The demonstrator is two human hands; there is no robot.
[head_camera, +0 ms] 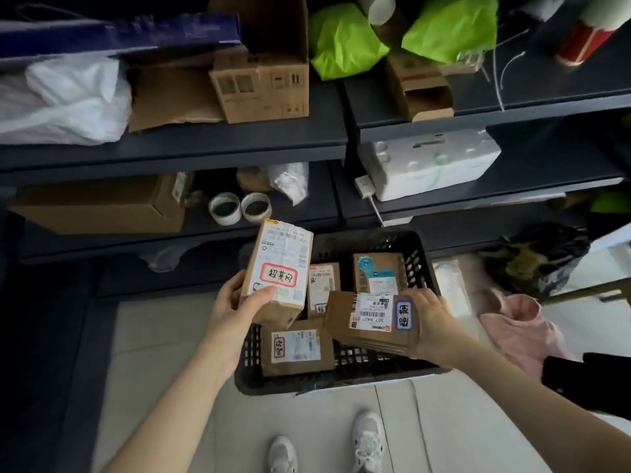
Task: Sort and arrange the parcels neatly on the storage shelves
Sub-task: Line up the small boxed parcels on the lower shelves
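Each grip [235, 310] [432, 324] w/ 1 parcel; 3 parcels [296, 346] in crate [341, 382].

5 parcels [278, 268], 2 tape rolls [225, 208]

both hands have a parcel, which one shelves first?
Left, probably. The left hand holds the red-labelled parcel raised upright near the shelf with the tape rolls. The right hand holds the blue-labelled parcel low over the crate.
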